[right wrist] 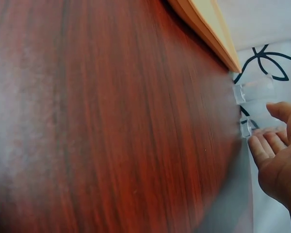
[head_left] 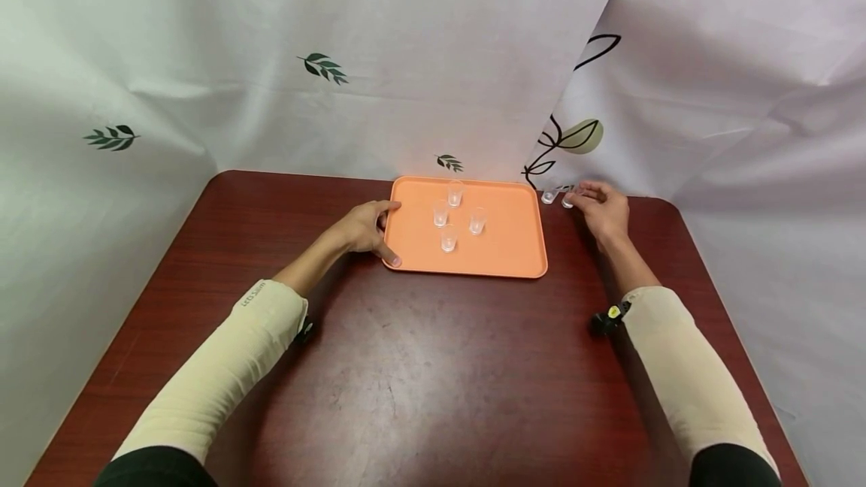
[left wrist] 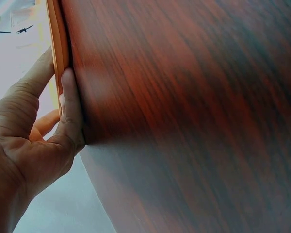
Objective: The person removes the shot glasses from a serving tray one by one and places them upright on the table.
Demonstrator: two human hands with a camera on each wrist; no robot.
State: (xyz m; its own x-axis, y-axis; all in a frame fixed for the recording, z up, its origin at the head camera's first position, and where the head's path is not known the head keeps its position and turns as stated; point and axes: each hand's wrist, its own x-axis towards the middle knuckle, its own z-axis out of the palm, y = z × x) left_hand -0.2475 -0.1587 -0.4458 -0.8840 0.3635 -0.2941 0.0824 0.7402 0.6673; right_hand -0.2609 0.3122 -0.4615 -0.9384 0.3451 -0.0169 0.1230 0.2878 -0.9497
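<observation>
Orange tray [head_left: 510, 254], mid-frame: left hand [head_left: 365, 228] grips its edge, fingers spread; right hand [head_left: 604, 210], upper right, pinches a clear cup [head_left: 567, 202].

We have four clear cups [head_left: 449, 240] standing on an orange tray [head_left: 510, 250], two more cups [head_left: 548, 198] just beyond its right end.

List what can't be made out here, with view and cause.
Head: upper part of the far-right cup, partly behind the right hand.
Head: left sleeve print, too small to read reliably.
Left wrist: far end of the tray, cut off by top edge.
</observation>
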